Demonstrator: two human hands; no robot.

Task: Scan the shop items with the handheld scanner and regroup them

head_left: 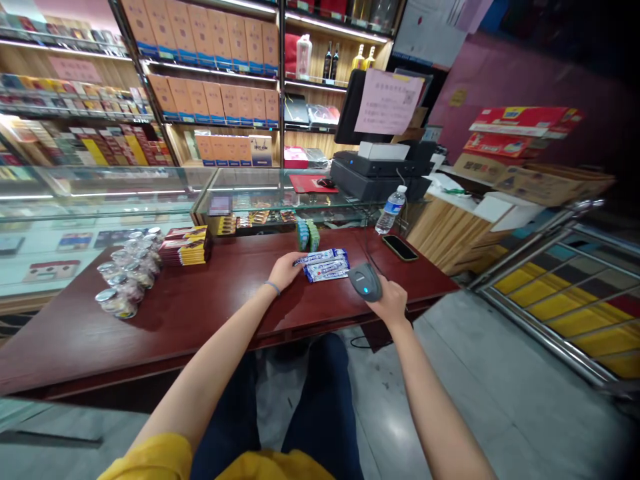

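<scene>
Fingers [400, 293] of right hand [391, 303] wrap a scanner [364, 281] while left hand [286, 270] touches packets [326, 267]

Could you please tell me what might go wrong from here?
The scanner in the right hand has a cable passing near the bottle; a tug might catch and topple it. The bottle stands close to the phone, so a fall could hit that too. The blue-and-white packets at the left hand lie bunched together, so a push might scatter them.

Left to right across a desk [220, 300]: jars [127, 270], stacked packs [187, 247], left hand [285, 271] at packets [327, 267], scanner [364, 280] in the right hand [393, 303], phone [400, 247]; behind it, a bottle [391, 212].
</scene>
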